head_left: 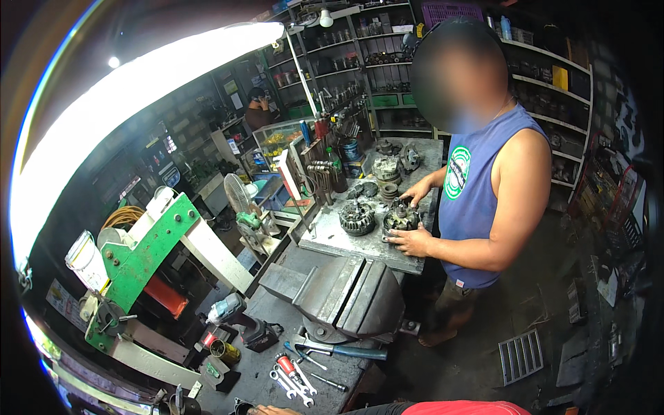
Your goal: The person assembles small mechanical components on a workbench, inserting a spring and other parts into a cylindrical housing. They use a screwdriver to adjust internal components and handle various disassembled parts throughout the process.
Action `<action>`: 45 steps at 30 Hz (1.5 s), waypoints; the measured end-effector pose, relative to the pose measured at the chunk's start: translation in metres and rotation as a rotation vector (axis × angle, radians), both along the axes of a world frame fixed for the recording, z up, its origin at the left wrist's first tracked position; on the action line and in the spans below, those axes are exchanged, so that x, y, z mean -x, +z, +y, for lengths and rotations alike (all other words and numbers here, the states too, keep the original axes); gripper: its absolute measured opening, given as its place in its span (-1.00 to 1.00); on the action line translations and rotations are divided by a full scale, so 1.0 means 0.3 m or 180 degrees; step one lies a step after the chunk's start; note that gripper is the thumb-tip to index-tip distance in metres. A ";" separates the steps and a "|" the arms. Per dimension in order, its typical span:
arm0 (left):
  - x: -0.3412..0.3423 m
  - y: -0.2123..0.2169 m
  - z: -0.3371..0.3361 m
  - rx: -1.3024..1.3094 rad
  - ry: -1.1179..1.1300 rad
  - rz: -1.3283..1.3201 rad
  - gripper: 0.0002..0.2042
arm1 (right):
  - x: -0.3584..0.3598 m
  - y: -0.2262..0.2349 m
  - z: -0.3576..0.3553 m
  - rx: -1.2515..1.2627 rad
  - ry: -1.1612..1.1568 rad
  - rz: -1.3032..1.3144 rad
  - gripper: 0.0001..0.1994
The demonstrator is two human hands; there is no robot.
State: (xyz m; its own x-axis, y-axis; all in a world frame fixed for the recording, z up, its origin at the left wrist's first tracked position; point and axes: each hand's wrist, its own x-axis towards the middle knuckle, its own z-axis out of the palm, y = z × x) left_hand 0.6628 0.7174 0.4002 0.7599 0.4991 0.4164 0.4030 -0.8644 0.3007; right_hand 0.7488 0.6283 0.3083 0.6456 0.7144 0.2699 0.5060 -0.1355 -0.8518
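Only a sliver of my hand (pixel 268 411) shows at the very bottom edge, with a red sleeve (pixel 460 408) off to its right. I cannot tell which hand it is, how far the fingers are spread, or whether they have hold of anything.

Closest, just above the fingers, lies a loose bunch of combination wrenches (pixel 296 384) on the dark workbench (pixel 266 308), and touching them a red-handled screwdriver (pixel 286 364). A little further up and to the right is a blue-handled wrench (pixel 340 350), lying under the foot of a big grey bench vise (pixel 346 294). Up and to the left of the fingers sits a cordless impact driver (pixel 232 311), and beyond it a green-framed press (pixel 145 256).

Well past the vise, on a second grey table (pixel 325 238), a person in a sleeveless blue shirt (pixel 477 207) stands with both hands on a dark alternator housing (pixel 401 217): one hand (pixel 409 242) at its near side, the other hand (pixel 417 191) at its far side. Just left of that housing rests a round finned alternator part (pixel 357 218), apart from it. More engine parts crowd the far end of that table.
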 end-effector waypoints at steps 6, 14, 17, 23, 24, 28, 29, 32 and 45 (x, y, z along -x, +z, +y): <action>0.002 0.015 0.015 0.0157 -0.0502 -0.0212 -0.72 | -0.006 0.011 -0.004 0.0127 0.0017 -0.0066 -0.12; 0.005 -0.024 0.035 -0.0191 -0.0390 -0.0233 -0.69 | 0.004 0.060 -0.031 -0.0245 -0.0180 -0.0149 -0.22; 0.003 -0.032 0.069 0.0154 -0.0332 -0.0124 -0.68 | 0.013 0.063 -0.029 -0.0190 -0.0291 -0.0290 -0.23; 0.016 -0.053 0.064 -0.0081 -0.0449 -0.0477 -0.63 | 0.018 0.041 0.009 -0.0038 -0.0410 -0.0637 -0.08; 0.019 -0.045 0.066 0.0053 -0.0662 -0.0496 -0.63 | 0.017 0.040 0.006 -0.0172 -0.0276 -0.0432 -0.09; 0.020 0.000 0.076 0.0431 -0.0537 -0.0157 -0.66 | 0.024 0.053 -0.009 0.0011 -0.0188 -0.0143 -0.05; 0.014 0.006 0.080 0.0463 -0.0557 -0.0151 -0.67 | 0.026 0.056 -0.014 0.0047 -0.0173 -0.0135 -0.04; 0.010 -0.001 0.081 0.0510 -0.0549 -0.0082 -0.69 | 0.031 0.057 -0.006 -0.0046 -0.0321 -0.0222 -0.03; 0.016 -0.012 0.016 0.0460 -0.0461 -0.0664 -0.71 | 0.013 0.013 0.034 -0.0299 -0.0441 -0.0549 -0.22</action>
State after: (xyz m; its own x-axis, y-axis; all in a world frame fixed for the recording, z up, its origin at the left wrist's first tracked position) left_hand 0.6580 0.7221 0.3967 0.7331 0.4572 0.5035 0.1950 -0.8506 0.4884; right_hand 0.7449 0.6384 0.3123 0.6742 0.5887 0.4459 0.6273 -0.1380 -0.7664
